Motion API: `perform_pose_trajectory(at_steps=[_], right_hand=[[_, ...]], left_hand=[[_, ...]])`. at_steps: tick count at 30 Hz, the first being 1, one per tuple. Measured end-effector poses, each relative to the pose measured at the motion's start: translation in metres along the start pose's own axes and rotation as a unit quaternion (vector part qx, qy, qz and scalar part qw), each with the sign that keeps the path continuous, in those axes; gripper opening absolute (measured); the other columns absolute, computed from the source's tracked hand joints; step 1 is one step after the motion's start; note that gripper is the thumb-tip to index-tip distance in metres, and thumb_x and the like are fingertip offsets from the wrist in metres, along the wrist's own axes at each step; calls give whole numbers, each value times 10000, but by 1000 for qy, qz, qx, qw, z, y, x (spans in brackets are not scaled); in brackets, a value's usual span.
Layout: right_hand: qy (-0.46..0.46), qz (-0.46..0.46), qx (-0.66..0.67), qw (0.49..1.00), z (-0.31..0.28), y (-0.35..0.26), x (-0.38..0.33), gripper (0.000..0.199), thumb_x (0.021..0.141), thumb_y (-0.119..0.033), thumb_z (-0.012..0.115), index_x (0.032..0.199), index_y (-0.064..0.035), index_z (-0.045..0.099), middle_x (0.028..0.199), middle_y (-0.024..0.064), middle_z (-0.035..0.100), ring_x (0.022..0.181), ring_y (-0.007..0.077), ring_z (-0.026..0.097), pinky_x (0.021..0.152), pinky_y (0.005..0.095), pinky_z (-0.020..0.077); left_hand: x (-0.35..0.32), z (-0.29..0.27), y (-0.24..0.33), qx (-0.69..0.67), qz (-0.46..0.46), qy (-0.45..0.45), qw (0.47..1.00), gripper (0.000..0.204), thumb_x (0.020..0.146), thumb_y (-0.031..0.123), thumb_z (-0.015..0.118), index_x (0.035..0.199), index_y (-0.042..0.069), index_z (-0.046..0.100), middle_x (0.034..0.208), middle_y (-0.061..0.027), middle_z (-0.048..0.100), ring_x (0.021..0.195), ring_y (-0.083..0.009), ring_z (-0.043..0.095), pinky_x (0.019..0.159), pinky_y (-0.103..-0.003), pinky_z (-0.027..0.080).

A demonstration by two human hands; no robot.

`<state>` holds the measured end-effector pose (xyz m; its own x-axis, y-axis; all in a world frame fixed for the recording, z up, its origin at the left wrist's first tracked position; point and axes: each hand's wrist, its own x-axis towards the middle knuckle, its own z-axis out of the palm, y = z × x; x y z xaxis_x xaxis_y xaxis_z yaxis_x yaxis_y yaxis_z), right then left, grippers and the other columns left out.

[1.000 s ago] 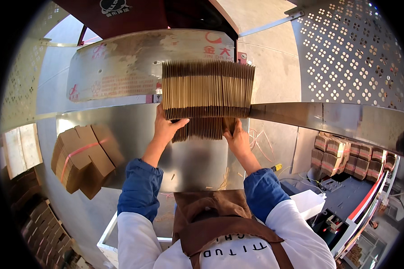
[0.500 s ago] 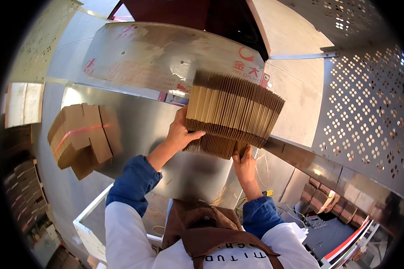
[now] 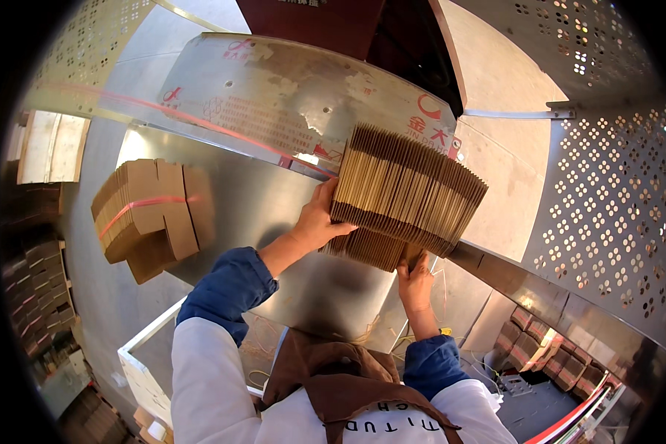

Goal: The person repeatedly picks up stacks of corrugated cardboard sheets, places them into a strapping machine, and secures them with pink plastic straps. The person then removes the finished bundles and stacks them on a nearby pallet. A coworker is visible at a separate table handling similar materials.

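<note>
With both hands, left hand (image 3: pixel 320 222) and right hand (image 3: pixel 416 281), clamped on the tilted stack of flat cardboard sheets (image 3: pixel 407 194), loose sheets could fan out and slide from the grip.

Setting: carton or packaging factory floor. Evidence: large sheet-metal machine table (image 3: pixel 274 214) with perforated steel guard panels (image 3: pixel 614 200); strapped bundle of flat die-cut cardboard blanks (image 3: pixel 152 214) lying on it; more bundled blanks stacked at left (image 3: pixel 41 296) and lower right (image 3: pixel 547 351); loose strapping scraps on floor (image 3: pixel 263 348)
</note>
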<state>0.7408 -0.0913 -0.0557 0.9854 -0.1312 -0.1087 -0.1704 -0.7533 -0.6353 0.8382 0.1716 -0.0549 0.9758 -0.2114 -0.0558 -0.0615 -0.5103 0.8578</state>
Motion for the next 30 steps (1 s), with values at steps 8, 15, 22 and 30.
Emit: perform_pose_trajectory(at_steps=[8,15,22,30], right_hand=[[-9,6,-27,1000,-1,-1,1,522,847,-237,636,1175,82,383,731,283,610,670,465,608,564,505,491],[-14,1,-16,1000,8,9,2,671,851,-249,631,1321,103,305,810,306,615,719,471,615,598,506,496],[-27,12,-8,1000,3,8,2,687,854,-267,631,1317,122,306,814,306,620,712,465,619,594,493,494],[-16,1,-4,1000,6,8,-2,667,864,-274,630,1317,103,318,792,289,626,699,460,623,592,497,504]], left_hand=[[3,-2,0,2,-3,-8,1000,950,673,257,811,1411,12,265,1356,-212,403,1193,-402,478,967,-436,461],[4,2,10,-26,-40,12,999,955,668,212,829,1432,61,276,1337,-198,444,1191,-356,522,976,-405,468],[5,8,1,-77,-19,21,997,1003,669,189,833,1460,70,228,1379,-193,436,1203,-324,523,975,-386,464],[6,3,4,-171,-44,-6,984,991,694,152,810,1476,122,202,1269,-161,556,1137,-275,582,940,-366,485]])
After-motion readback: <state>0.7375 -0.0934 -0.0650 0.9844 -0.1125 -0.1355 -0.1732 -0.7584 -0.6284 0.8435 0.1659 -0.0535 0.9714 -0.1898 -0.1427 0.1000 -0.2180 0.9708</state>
